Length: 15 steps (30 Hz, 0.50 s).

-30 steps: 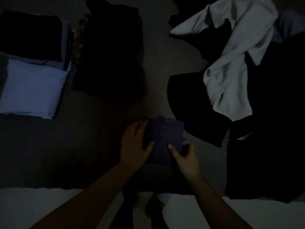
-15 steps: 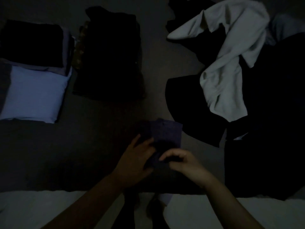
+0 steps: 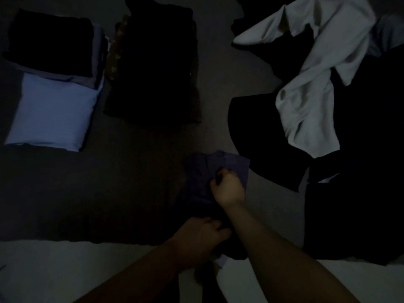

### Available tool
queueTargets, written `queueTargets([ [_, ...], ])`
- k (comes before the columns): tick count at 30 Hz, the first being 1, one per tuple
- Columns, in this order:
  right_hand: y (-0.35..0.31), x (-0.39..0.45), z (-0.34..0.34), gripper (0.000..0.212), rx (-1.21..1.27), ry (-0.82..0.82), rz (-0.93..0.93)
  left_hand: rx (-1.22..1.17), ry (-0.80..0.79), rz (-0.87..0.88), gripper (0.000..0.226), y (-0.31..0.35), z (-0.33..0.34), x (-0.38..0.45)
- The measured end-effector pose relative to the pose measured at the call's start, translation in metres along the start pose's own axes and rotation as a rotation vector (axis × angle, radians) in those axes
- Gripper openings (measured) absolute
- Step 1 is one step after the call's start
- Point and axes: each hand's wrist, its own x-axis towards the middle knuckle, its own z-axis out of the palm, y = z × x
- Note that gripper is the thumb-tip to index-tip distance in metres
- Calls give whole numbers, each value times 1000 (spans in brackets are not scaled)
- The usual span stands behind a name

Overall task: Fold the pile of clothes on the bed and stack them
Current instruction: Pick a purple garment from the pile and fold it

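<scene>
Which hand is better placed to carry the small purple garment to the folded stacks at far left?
Probably the right hand: its fingers already pinch the purple garment. The left hand sits lower, at the bed's near edge.

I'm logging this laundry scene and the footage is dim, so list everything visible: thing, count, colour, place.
small folded purple garment: one, dark purple, near middle of bed, under both hands
folded light blue garment: one, pale blue, left, bottom of a stack
folded black garment: one, black, far left, atop that stack
dark folded pile: one, black-brown, upper centre; number of pieces unclear
crumpled white shirt: one, off-white, upper right, unfolded
loose black clothes: count unclear, black, right side
dark bedsheet: one, dark grey
left hand: grips purple garment's near end
right hand: pinches its middle
</scene>
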Motion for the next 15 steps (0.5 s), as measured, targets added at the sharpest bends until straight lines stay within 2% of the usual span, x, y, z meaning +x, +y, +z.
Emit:
queueTargets([
  [4,17,-4,-23,9,590,14,117,10,-15,-4,55,8,2,-9],
  [7,25,-9,-43,18,1050,-201,322,5,-17,-17,51,12,6,-11],
  [10,33,-5,-51,20,1264,-232,399,-30,13,-48,38,15,8,-8],
  [12,36,-4,-55,20,1422,-227,432,-42,-4,-61,38,16,9,-6],
  [13,39,-5,-56,20,1432,-216,444,-46,-21,-69,39,16,9,-5],
  [15,46,-6,-53,21,1235,-142,487,-42,-29,-83,41,18,7,-2],
])
